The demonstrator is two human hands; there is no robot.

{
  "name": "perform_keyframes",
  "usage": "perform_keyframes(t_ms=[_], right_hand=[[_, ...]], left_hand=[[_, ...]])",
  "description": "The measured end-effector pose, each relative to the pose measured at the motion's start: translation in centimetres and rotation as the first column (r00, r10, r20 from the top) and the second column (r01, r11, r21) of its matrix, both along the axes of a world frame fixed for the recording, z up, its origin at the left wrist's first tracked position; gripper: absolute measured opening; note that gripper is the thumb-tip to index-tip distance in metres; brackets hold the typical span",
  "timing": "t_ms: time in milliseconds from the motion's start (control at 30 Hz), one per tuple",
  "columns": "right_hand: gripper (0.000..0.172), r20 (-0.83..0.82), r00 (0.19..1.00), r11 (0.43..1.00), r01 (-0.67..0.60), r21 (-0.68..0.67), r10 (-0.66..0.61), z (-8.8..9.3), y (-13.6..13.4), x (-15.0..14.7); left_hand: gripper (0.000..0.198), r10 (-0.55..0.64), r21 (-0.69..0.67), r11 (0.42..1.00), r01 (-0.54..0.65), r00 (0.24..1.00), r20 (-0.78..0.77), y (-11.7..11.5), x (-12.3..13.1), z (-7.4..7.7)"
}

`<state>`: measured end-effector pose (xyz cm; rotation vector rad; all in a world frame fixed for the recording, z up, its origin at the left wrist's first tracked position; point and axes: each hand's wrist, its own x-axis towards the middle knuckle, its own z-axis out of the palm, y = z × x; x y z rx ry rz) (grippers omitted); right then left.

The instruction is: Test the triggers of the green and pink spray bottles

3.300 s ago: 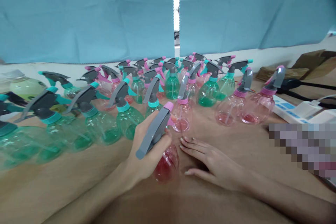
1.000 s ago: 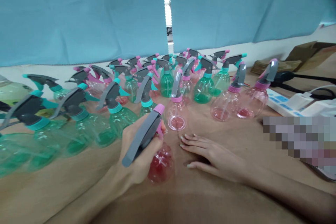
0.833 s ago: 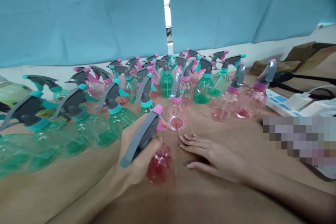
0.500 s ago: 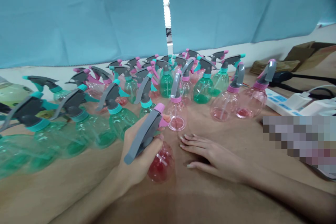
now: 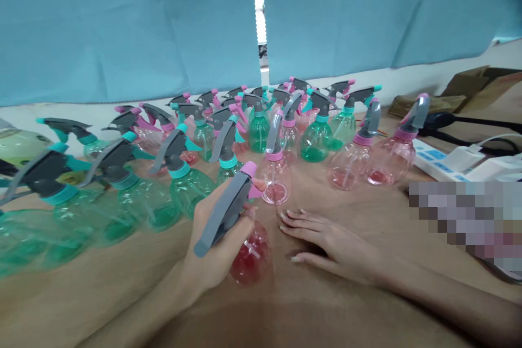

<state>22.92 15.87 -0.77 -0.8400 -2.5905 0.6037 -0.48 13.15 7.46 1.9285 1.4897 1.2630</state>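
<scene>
My left hand point(image 5: 218, 244) is wrapped round the neck of a pink spray bottle point(image 5: 252, 255) with a grey and pink head. The bottle's round base is near the brown tabletop point(image 5: 285, 310). To its right, my right hand point(image 5: 326, 236) rests palm down on the table with its fingers stretched out, holding nothing. Just beyond the hands stands another pink bottle point(image 5: 275, 176). Green bottles with teal collars, one of them point(image 5: 190, 187) near my left hand, form a row to the left.
Several more green and pink spray bottles point(image 5: 316, 138) crowd the back. At the right are two pink bottles point(image 5: 350, 163), a white power strip point(image 5: 436, 160) with plugs, black cables and brown cardboard point(image 5: 477, 87). A blue cloth point(image 5: 122, 27) hangs behind.
</scene>
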Motion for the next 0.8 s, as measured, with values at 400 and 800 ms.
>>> perform_keyframes(t_ms=[400, 800], right_hand=[[0.056, 0.028, 1.000, 1.000, 0.002, 0.000, -0.002, 0.1, 0.0, 0.1], [0.055, -0.013, 1.000, 1.000, 0.000, -0.015, 0.000, 0.0, 0.0, 0.1]], left_hand=[[0.004, 0.040, -0.075, 0.997, -0.037, 0.998, 0.048, -0.2, -0.1, -0.2], [0.004, 0.010, -0.077, 0.997, -0.010, 1.000, 0.000, -0.1, -0.7, 0.3]])
